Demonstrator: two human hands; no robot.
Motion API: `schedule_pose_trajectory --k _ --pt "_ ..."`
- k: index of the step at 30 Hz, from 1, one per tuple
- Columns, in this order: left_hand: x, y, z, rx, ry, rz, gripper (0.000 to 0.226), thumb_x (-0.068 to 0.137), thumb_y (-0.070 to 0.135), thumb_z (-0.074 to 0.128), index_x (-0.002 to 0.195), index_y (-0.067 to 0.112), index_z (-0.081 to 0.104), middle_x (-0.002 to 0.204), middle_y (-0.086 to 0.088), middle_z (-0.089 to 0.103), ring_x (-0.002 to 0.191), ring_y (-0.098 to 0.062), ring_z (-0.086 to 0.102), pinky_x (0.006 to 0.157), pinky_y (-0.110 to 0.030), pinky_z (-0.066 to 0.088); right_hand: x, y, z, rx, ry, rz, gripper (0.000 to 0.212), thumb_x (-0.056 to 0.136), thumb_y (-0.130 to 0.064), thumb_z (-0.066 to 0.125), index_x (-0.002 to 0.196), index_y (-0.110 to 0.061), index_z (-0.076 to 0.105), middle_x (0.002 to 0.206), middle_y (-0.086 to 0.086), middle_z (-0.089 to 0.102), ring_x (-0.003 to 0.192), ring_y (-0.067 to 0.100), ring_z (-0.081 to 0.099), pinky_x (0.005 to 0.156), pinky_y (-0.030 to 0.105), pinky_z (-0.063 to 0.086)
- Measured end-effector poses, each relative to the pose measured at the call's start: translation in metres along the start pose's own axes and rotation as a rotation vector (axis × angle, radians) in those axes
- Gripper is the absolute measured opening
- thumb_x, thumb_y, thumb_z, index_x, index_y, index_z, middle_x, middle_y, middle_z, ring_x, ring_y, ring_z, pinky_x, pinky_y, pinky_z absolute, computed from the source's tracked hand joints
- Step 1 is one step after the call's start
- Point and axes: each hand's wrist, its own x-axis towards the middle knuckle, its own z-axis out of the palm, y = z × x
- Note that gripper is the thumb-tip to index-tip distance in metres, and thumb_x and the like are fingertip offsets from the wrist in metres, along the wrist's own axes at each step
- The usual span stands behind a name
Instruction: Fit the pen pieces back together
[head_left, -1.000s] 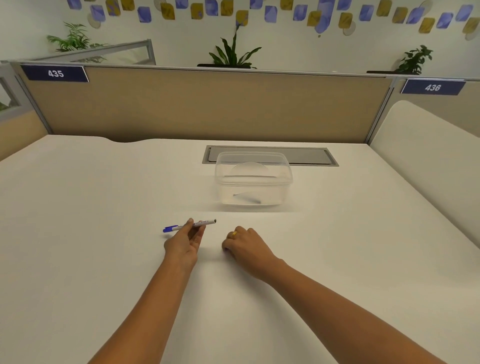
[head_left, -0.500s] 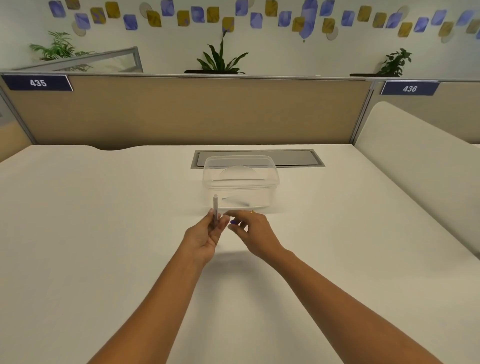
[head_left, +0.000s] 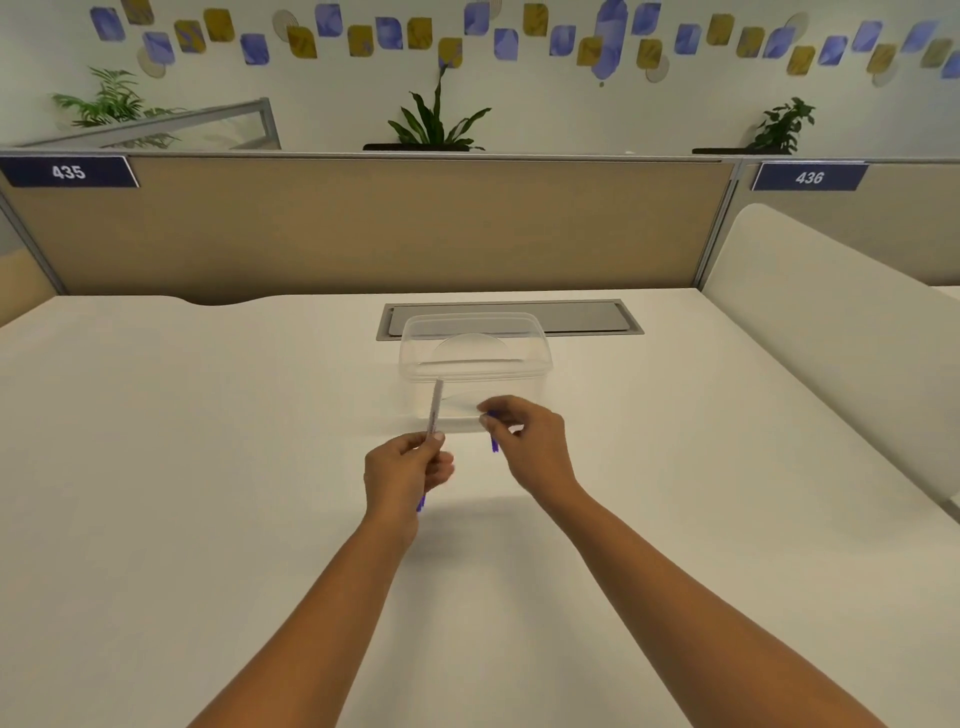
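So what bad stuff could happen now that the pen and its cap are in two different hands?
The left hand holds the pen upright, and the right hand pinches the blue cap apart from it. With the pen apparently uncapped, ink might mark the white desk or fingers. The small cap could slip and roll away. The hands might also nudge the clear container just behind them.

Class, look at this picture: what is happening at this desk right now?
A person sits at a white desk with both hands raised above it. The left hand holds a pen upright by its lower part. The right hand pinches a small blue piece, probably the pen's cap, a little apart from the pen. Just behind the hands stands a clear plastic box, open at the top.
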Motion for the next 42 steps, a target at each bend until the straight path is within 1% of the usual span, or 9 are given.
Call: schedule_pose_trajectory --k 3,4,6,8,14,22,29,38,42 --pt "0.002 -0.002 -0.003 0.361 0.119 0.205 0.018 0.079 0.02 0.068 0.089 0.006 0.068 0.063 -0.006 0.058 0.06 -0.02 0.05 0.057 -0.023 0.044 0.008 -0.012 -0.007 0.179 0.085 0.023 0.015 0.084 -0.008 0.061 0.098 -0.008 0.067 0.092 0.01 0.069 0.081 0.014 0.062 0.068 0.001 0.046" --pt "0.003 -0.002 -0.004 0.434 0.146 0.26 0.02 0.078 0.023 0.069 0.089 0.006 0.069 0.068 -0.007 0.058 0.065 -0.021 0.05 0.061 -0.025 0.042 0.011 -0.016 -0.009 0.237 0.107 0.022 0.015 0.084 -0.008 0.061 0.099 -0.008 0.066 0.091 0.009 0.068 0.083 0.016 0.064 0.071 0.005 0.048" --pt "0.002 -0.003 -0.004 0.54 0.176 0.344 0.019 0.077 0.025 0.07 0.088 0.01 0.07 0.077 -0.005 0.06 0.072 -0.021 0.051 0.066 -0.027 0.04 0.015 -0.024 -0.012 0.342 0.147 0.028 0.014 0.084 -0.008 0.062 0.097 -0.01 0.064 0.09 0.009 0.068 0.086 0.02 0.066 0.079 0.018 0.054" --pt "0.001 -0.003 -0.005 0.59 0.169 0.38 0.018 0.076 0.025 0.07 0.088 0.012 0.07 0.082 -0.004 0.065 0.075 -0.02 0.055 0.067 -0.027 0.041 0.017 -0.03 -0.015 0.437 0.174 0.027 0.01 0.084 -0.007 0.062 0.092 -0.012 0.062 0.089 0.01 0.068 0.085 0.02 0.067 0.079 0.026 0.056" --pt "-0.002 -0.002 -0.004 0.604 0.132 0.431 0.018 0.077 0.021 0.07 0.089 0.008 0.071 0.084 -0.013 0.074 0.074 -0.024 0.063 0.072 -0.032 0.05 0.018 -0.034 -0.014 0.481 0.165 0.032 0.008 0.083 -0.006 0.062 0.091 -0.01 0.062 0.089 0.01 0.067 0.084 0.019 0.066 0.079 0.026 0.057" --pt "-0.001 -0.003 -0.004 0.598 0.123 0.432 0.02 0.077 0.021 0.07 0.09 0.007 0.07 0.086 -0.014 0.074 0.071 -0.022 0.061 0.071 -0.03 0.049 0.014 -0.032 -0.012 0.443 0.146 0.043 0.01 0.084 -0.006 0.061 0.093 -0.008 0.062 0.091 0.01 0.067 0.085 0.021 0.066 0.081 0.028 0.057" --pt "0.0 -0.004 -0.005 0.606 0.114 0.43 0.018 0.077 0.021 0.07 0.089 0.007 0.071 0.084 -0.014 0.073 0.068 -0.021 0.059 0.068 -0.026 0.045 0.015 -0.032 -0.01 0.454 0.136 0.034 0.009 0.084 -0.006 0.061 0.092 -0.008 0.062 0.089 0.009 0.067 0.082 0.017 0.066 0.074 0.019 0.057" --pt "0.001 -0.005 -0.006 0.583 0.113 0.423 0.018 0.076 0.02 0.071 0.088 0.007 0.071 0.083 -0.013 0.073 0.068 -0.02 0.058 0.067 -0.025 0.043 0.017 -0.03 -0.009 0.45 0.143 0.047 0.011 0.084 -0.006 0.061 0.095 -0.005 0.062 0.092 0.011 0.067 0.085 0.02 0.066 0.076 0.021 0.057" --pt "0.002 -0.005 -0.006 0.577 0.106 0.43 0.018 0.075 0.02 0.072 0.087 0.008 0.071 0.082 -0.013 0.073 0.068 -0.02 0.059 0.068 -0.027 0.046 0.017 -0.028 -0.009 0.458 0.145 0.07 0.014 0.084 -0.007 0.061 0.097 -0.004 0.062 0.095 0.015 0.068 0.088 0.023 0.066 0.078 0.022 0.057"
